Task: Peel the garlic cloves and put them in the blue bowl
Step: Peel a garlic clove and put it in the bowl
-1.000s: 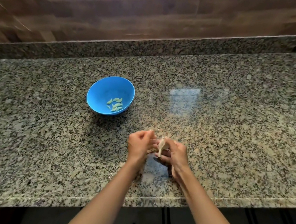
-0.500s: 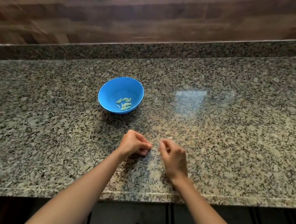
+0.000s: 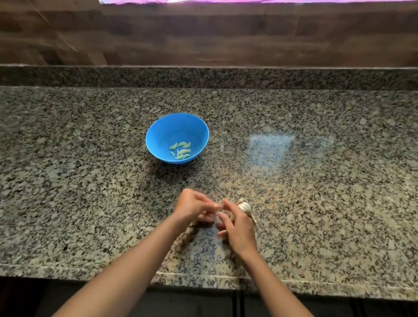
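Head view: both forearms reach in from the near edge and meet over the front middle of the desk (image 3: pixel 62 176).
Left hand (image 3: pixel 193 208): knuckles up, fingers (image 3: pixel 205 199) curled with the tips drawn together and pointed right, touching the other hand's forefinger tip.
Right hand (image 3: pixel 238 231): back of the hand to the camera, forefinger stretched toward the left hand, the other fingers loosely bent and a little apart beneath it.
Grip: the spot where the fingertips meet is blurred; I cannot tell whether either hand pinches a clove or skin.
Garlic bulb (image 3: pixel 245 207): just beyond the right hand, partly hidden by it; whether it rests on the desk or against the fingers cannot be told.
Bulb axis: slanted, pointed tip far-left, a papery tail trailing near-right.
Blue bowl (image 3: pixel 163 129): upright on the desk, beyond and left of the hands, well apart from them.
Peeled cloves (image 3: pixel 180 149): a small heap in the bowl's near-right bottom, crescents lying mostly slantwise.
Around: a granite upstand (image 3: pixel 160 76) behind the desk, a wooden wall (image 3: pixel 220 42) above it.
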The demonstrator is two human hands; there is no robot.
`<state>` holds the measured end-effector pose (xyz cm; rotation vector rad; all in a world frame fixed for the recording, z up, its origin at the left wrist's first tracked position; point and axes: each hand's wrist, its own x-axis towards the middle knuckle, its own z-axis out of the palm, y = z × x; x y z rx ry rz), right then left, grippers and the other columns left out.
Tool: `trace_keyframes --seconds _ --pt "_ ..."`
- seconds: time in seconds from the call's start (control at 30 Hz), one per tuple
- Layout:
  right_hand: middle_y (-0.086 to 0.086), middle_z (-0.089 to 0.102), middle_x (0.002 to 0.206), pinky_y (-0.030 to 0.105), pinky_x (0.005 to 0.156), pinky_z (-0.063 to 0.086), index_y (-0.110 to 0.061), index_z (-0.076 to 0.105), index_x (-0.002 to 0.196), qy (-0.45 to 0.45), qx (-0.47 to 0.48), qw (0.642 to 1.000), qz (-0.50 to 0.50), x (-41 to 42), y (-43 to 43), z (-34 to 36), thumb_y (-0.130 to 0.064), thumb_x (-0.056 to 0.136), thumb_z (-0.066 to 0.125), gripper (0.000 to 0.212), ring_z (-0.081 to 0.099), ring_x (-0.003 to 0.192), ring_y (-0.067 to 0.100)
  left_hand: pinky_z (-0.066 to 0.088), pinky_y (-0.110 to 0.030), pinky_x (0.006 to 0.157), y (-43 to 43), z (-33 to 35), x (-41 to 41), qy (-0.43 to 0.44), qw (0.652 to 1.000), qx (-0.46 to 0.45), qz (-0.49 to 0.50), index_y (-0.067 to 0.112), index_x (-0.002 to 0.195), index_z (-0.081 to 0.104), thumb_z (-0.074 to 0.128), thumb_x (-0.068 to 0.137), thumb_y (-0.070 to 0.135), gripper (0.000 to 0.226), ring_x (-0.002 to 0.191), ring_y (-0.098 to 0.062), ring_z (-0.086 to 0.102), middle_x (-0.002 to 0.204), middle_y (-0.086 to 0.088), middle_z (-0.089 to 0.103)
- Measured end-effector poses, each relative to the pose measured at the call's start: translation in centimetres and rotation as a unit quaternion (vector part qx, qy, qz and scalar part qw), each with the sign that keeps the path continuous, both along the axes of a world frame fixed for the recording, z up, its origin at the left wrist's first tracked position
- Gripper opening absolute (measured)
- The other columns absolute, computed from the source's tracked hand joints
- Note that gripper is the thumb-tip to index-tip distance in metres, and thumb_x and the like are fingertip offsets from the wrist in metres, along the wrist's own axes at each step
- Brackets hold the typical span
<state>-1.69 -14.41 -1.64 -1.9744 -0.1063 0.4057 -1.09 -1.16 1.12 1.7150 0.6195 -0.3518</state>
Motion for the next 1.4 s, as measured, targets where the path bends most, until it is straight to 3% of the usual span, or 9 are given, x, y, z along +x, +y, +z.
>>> trace_keyframes --seconds 0.13,0.43,0.6,0.9,1.07,1.17,1.23,1.3,1.4 --pt "0.009 0.068 0.105 0.035 0.071 0.057 -0.016 0.058 0.121 0.002 0.008 0.996 0.093 1.4 -0.5 0.7 -0.014 0.089 0.056 0.033 0.068 0.076 0.019 0.057 -0.027 0.076 1.4 1.5 -1.6 0.005 0.983 -0.185 0.016 -0.01 0.098 0.065 0.064 0.078 -0.008 0.02 0.084 -0.026 0.068 0.091 -0.022 0.069" --pt "0.003 0.07 0.084 0.021 0.047 0.048 -0.01 0.067 0.106 0.047 0.034 0.989 0.135 1.8 0.6 1.7 -0.015 0.09 0.056 0.021 0.056 0.052 0.013 0.053 -0.02 0.055 2.5 0.7 -1.7 -0.024 0.99 -0.135 0.038 -0.008 0.09 0.069 0.067 0.082 0.014 0.023 0.061 -0.017 0.063 0.081 -0.02 0.069" --pt "0.013 0.071 0.096 0.015 0.038 0.036 -0.002 0.068 0.097 0.181 0.157 0.959 0.151 2.7 0.2 2.0 -0.019 0.091 0.055 0.022 0.052 0.045 0.01 0.051 -0.016 0.055 2.3 0.9 -1.6 -0.167 0.97 0.151 -0.096 0.006 0.089 0.071 0.063 0.087 0.014 0.012 0.061 -0.008 0.065 0.073 -0.004 0.07" --pt "0.013 0.07 0.095 0.015 0.038 0.034 0.001 0.065 0.102 0.219 0.181 0.946 0.154 3.4 0.6 1.8 -0.021 0.091 0.053 0.027 0.05 0.046 0.009 0.052 -0.017 0.061 3.8 0.8 -0.8 -0.281 0.873 0.307 -0.254 0.006 0.092 0.069 0.056 0.091 0.012 0.014 0.066 -0.01 0.063 0.078 -0.002 0.069" --pt "-0.001 0.057 0.061 0.011 0.044 0.033 -0.013 0.063 0.071 0.018 0.04 0.986 0.159 3.4 1.4 2.0 -0.012 0.092 0.052 0.024 0.045 0.044 -0.003 0.051 -0.029 0.052 4.4 -0.4 -1.0 -0.322 0.808 0.39 -0.304 0.001 0.081 0.059 0.039 0.095 0.025 0.035 0.054 -0.018 0.054 0.068 -0.006 0.06" --pt "0.006 0.064 0.069 0.01 0.049 0.035 -0.003 0.069 0.082 -0.186 -0.063 0.969 0.147 3.4 1.8 0.6 -0.008 0.091 0.049 0.022 0.052 0.055 0.007 0.044 -0.02 0.047 3.3 0.7 -0.8 -0.197 0.902 0.296 -0.245 0.004 0.079 0.059 0.043 0.097 0.021 0.029 0.051 -0.014 0.046 0.066 -0.005 0.058" --pt "0.009 0.065 0.068 0.007 0.048 0.038 -0.001 0.069 0.084 -0.281 -0.072 0.942 0.168 3.4 1.7 -0.1 -0.014 0.089 0.042 0.03 0.055 0.054 0.013 0.034 -0.015 0.043 3.8 1.1 -0.5 -0.029 0.978 0.074 -0.195 0.007 0.077 0.058 0.046 0.096 0.019 0.025 0.049 -0.008 0.038 0.06 0.001 0.051" --pt "0.006 0.065 0.066 0.004 0.048 0.039 -0.002 0.069 0.081 -0.339 -0.081 0.912 0.216 3.4 1.4 -0.6 -0.019 0.088 0.038 0.036 0.056 0.049 0.011 0.032 -0.014 0.046 4.5 1.2 -0.8 0.086 0.978 -0.124 -0.143 0.007 0.079 0.058 0.047 0.095 0.014 0.021 0.05 -0.006 0.037 0.06 0.004 0.048" --pt "0.003 0.06 0.065 0.009 0.043 0.032 -0.004 0.068 0.082 -0.167 -0.049 0.967 0.187 3.3 1.9 0.0 -0.02 0.092 0.045 0.029 0.046 0.048 0.005 0.033 -0.014 0.048 4.3 -0.1 -1.7 -0.049 0.985 0.014 -0.166 0.008 0.078 0.058 0.047 0.095 0.012 0.021 0.054 -0.006 0.039 0.064 0.003 0.05"
